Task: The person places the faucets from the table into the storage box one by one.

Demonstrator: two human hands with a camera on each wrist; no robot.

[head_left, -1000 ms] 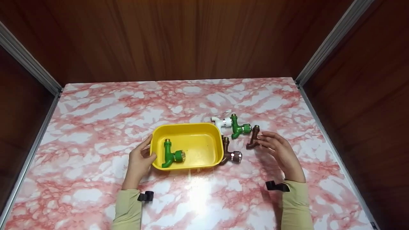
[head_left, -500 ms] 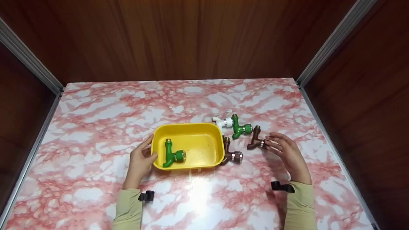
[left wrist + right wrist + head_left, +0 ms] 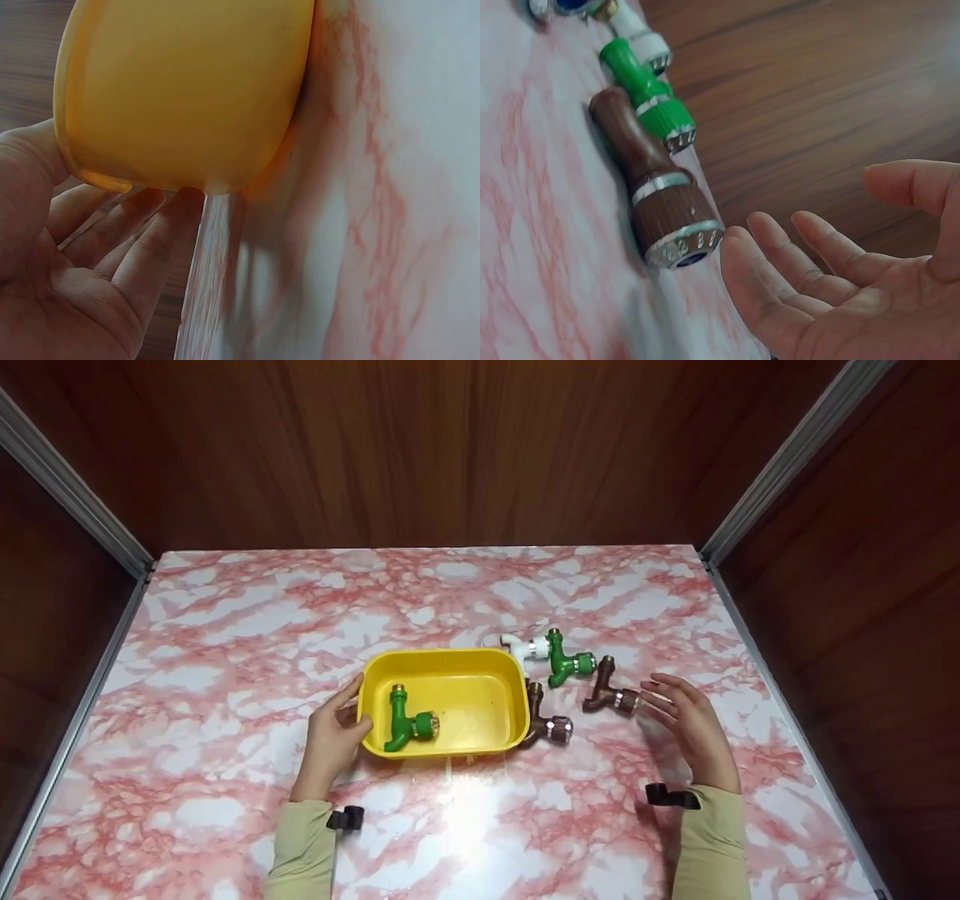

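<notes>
My left hand (image 3: 331, 739) grips the left end of a yellow plastic tub (image 3: 480, 712), thumb at the rim and fingers against the outer wall. In the left wrist view that wall (image 3: 187, 97) fills the upper middle. Inside the tub lies a green tap (image 3: 401, 724) with a brass threaded end. To the right, a brown tap (image 3: 604, 686) lies on the table, its ribbed knob facing my right hand (image 3: 694, 727). That hand holds nothing; its fingers are loosely spread just beyond the knob, which the right wrist view shows closely (image 3: 675, 217).
Against the tub's right end lies another brown tap (image 3: 553, 727), partly hidden by it. Behind are a white tap (image 3: 517, 646) and a green tap (image 3: 562, 661), close together. The pink-and-white marbled table (image 3: 300, 600) has dark wood panels (image 3: 450, 457) on three sides.
My right hand has drawn back to the right from the brown tap, uncovering its knob. The left hand keeps its hold on the tub, and the view has shifted slightly.
</notes>
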